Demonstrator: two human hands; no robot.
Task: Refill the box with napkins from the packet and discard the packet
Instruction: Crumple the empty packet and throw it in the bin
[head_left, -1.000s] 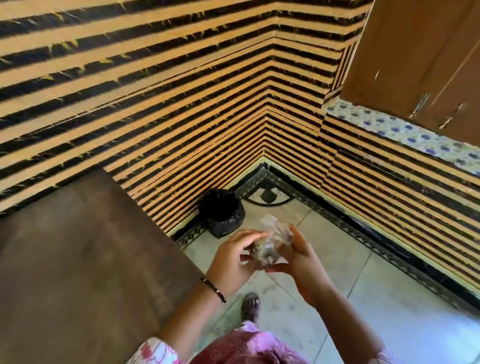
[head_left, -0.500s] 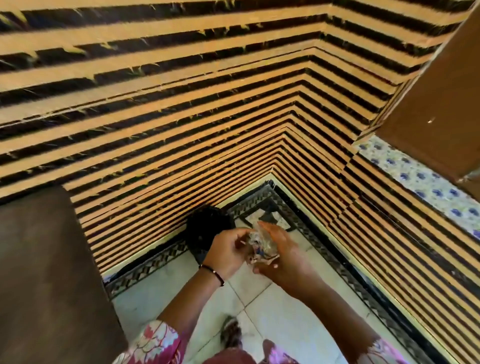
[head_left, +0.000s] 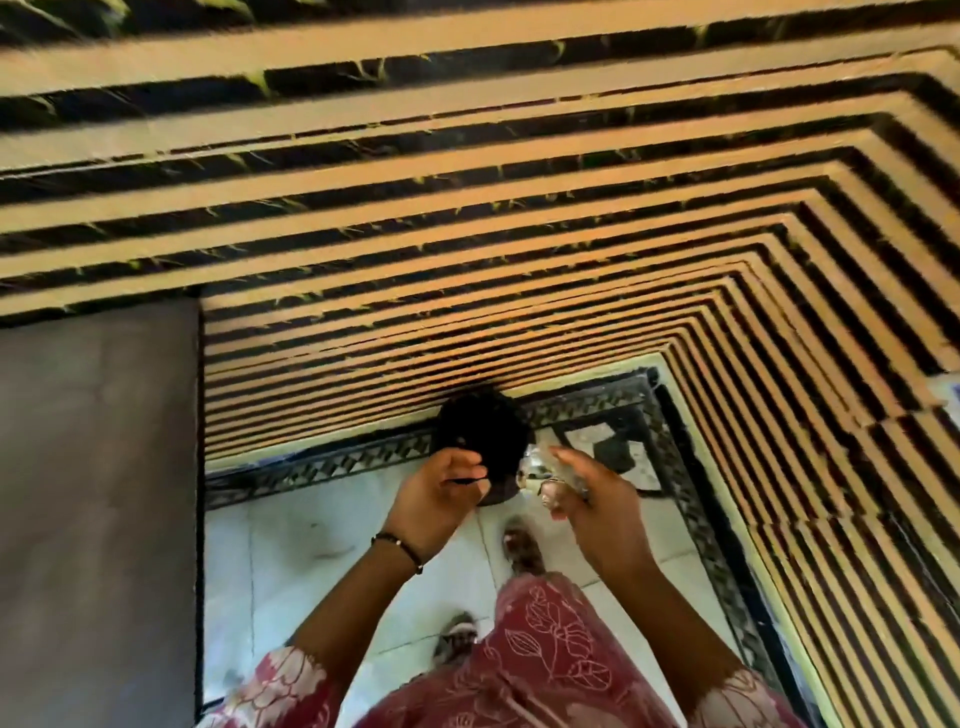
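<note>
The crumpled clear plastic packet (head_left: 543, 460) is gripped in my right hand (head_left: 592, 499), just right of a small black bin (head_left: 483, 431) lined with a black bag. The bin stands on the floor against the striped wall. My left hand (head_left: 441, 491) is at the bin's near rim, thumb and fingers pinched on a thin black edge of the bag. The two hands are apart, with the bin's mouth between and beyond them. No napkin box is in view.
A dark brown tabletop (head_left: 93, 493) fills the left side, its edge close to my left arm. Orange-and-black striped walls (head_left: 519, 260) meet in a corner at the right. My sandalled feet (head_left: 522, 543) stand on the pale tiled floor (head_left: 311, 545) just short of the bin.
I have stepped closer and now look down over the bin. My hands have separated: the left left the packet and went to the bin's rim, while the right keeps the packet.
</note>
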